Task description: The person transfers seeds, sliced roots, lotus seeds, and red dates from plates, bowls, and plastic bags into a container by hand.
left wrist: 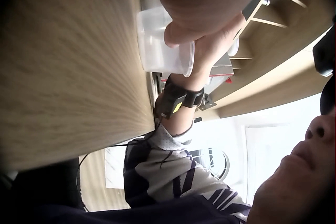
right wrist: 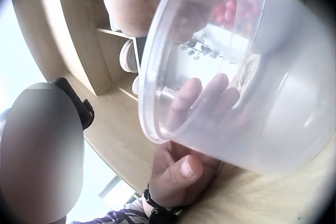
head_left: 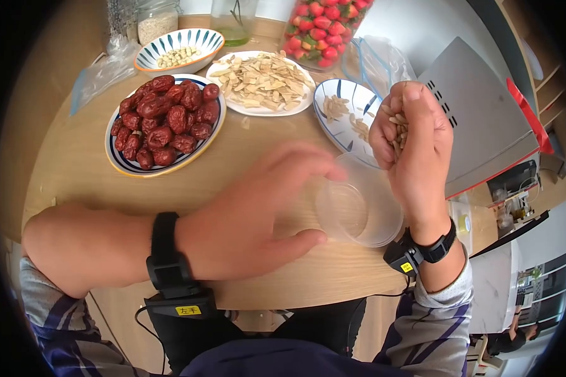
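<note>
My right hand (head_left: pixel 421 144) is raised with its fingers curled round several small oblong tan seeds (head_left: pixel 394 129), at the right of the head view. Just below it a clear plastic tub (head_left: pixel 365 220) stands on the table. My left hand (head_left: pixel 239 220), blurred, reaches in from the left with thumb and fingers spread apart toward the tub's near side. In the right wrist view the left hand's fingers (right wrist: pixel 186 98) show through the tub wall. Behind the tub, a blue-striped white plate (head_left: pixel 358 94) bears small piles of similar tan pieces.
A blue-rimmed plate (head_left: pixel 115 154) of red dates is at left. Behind stand a white plate (head_left: pixel 258 113) of pale dried slices, a striped bowl (head_left: pixel 212 51) of pale seeds and a clear container of strawberries (head_left: pixel 321 28). A grey appliance (head_left: pixel 484 119) borders the right.
</note>
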Demonstrator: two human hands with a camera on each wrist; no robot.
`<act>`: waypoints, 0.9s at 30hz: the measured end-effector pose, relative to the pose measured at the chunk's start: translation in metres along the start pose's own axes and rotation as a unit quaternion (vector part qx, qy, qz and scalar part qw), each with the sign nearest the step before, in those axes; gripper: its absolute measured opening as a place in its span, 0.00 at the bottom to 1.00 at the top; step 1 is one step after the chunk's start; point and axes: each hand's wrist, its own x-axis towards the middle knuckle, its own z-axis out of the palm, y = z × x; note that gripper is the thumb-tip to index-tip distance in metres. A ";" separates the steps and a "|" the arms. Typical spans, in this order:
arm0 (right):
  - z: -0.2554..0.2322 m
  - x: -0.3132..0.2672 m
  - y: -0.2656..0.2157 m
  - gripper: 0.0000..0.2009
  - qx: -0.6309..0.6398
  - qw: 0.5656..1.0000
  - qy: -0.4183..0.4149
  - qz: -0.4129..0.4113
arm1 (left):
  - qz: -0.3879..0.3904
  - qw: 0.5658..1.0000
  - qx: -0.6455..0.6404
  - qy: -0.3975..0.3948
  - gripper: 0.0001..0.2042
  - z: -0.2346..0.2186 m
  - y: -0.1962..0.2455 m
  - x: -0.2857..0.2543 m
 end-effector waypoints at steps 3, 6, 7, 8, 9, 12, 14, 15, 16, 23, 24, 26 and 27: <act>-0.002 -0.001 0.002 0.19 0.008 1.000 -0.003 -0.016 | 0.001 1.000 0.008 -0.010 0.34 -0.001 0.000 0.000; -0.005 -0.003 0.004 0.19 0.011 1.000 -0.010 -0.027 | 0.003 1.000 0.023 -0.014 0.33 -0.001 0.001 0.000; -0.005 -0.004 0.004 0.19 0.010 0.999 -0.014 -0.029 | 0.003 1.000 0.022 -0.014 0.33 -0.002 0.001 0.000; -0.005 -0.005 0.004 0.18 0.015 0.999 -0.016 -0.037 | 0.003 1.000 0.022 -0.014 0.33 -0.002 0.001 0.000; -0.005 -0.006 0.004 0.18 0.019 0.999 -0.019 -0.046 | 0.004 1.000 0.021 -0.014 0.33 -0.002 0.001 0.000; -0.005 -0.008 0.002 0.17 0.024 0.998 -0.016 -0.056 | 0.001 1.000 0.023 -0.014 0.32 -0.002 0.002 0.001; -0.004 -0.007 0.003 0.17 0.025 0.997 -0.012 -0.066 | -0.002 1.000 0.017 -0.013 0.32 -0.002 0.001 0.000; -0.004 -0.007 0.004 0.17 0.026 0.997 -0.009 -0.077 | -0.003 1.000 0.014 -0.012 0.32 -0.002 0.000 0.000; -0.004 -0.006 0.005 0.17 0.026 0.996 -0.006 -0.087 | -0.003 1.000 0.014 -0.011 0.31 -0.002 0.000 0.000; -0.007 -0.009 -0.001 0.16 0.038 0.997 -0.014 -0.061 | -0.018 1.000 0.005 -0.014 0.30 -0.003 0.001 -0.001; -0.006 -0.010 -0.002 0.16 0.044 0.997 -0.015 -0.063 | -0.021 1.000 0.003 -0.014 0.30 -0.003 0.002 -0.001; -0.007 -0.010 -0.002 0.16 0.050 0.996 -0.026 -0.062 | -0.021 1.000 0.005 -0.014 0.30 -0.003 0.002 -0.001; -0.009 -0.010 -0.003 0.16 0.051 0.996 -0.034 -0.061 | -0.021 1.000 0.005 -0.014 0.30 -0.003 0.001 -0.001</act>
